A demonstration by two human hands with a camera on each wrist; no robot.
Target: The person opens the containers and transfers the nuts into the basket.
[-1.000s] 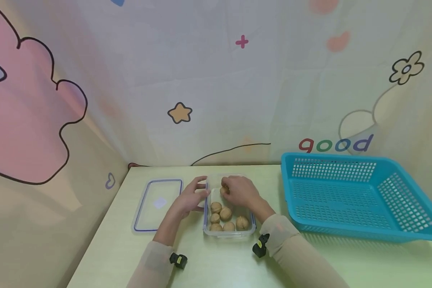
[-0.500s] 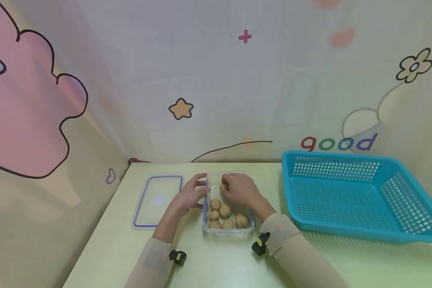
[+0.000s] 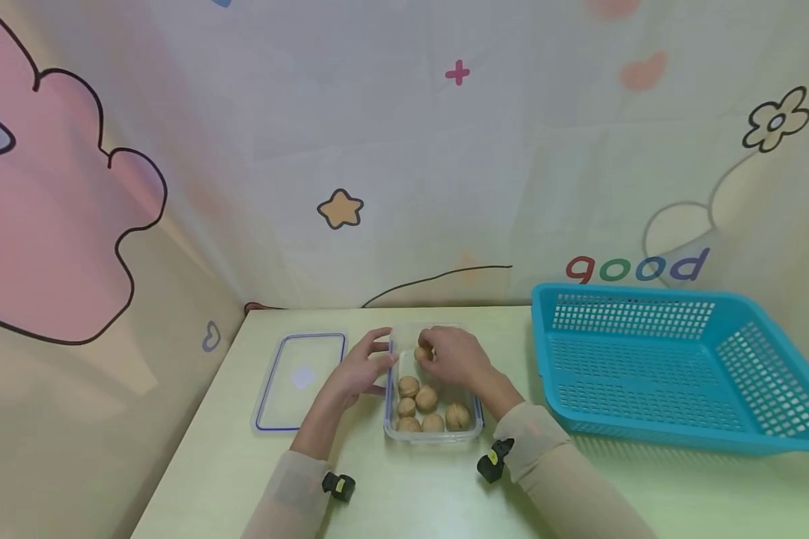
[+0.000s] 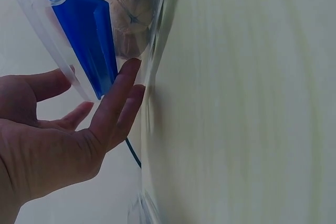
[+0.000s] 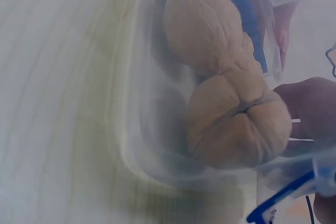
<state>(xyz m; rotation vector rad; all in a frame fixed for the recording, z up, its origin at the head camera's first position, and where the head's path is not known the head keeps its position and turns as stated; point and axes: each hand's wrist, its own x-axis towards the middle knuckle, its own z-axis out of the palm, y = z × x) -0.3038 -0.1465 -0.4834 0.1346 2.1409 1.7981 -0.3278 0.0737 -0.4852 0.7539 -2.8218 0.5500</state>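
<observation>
A clear plastic food container (image 3: pixel 433 435) with blue side clasps stands on the table, holding several walnuts (image 3: pixel 427 399) mostly toward its near end. At its left wall, my left hand (image 3: pixel 359 372) rests with fingers spread and fairly straight. The left wrist view shows the fingers (image 4: pixel 113 103) against the wall near a hanging blue clasp (image 4: pixel 84 38). Inside the container's far end, my right hand (image 3: pixel 460 358) pinches a walnut (image 3: pixel 421 353), partly hidden by the fingers. Through the clear wall, the right wrist view gives a close look at another walnut (image 5: pixel 239 121).
A clear lid (image 3: pixel 286 404) with a blue seal lies flat left of the container. To the right stands a large blue perforated plastic basket (image 3: pixel 654 428). A printed cloth (image 3: pixel 404 165) hangs behind the table.
</observation>
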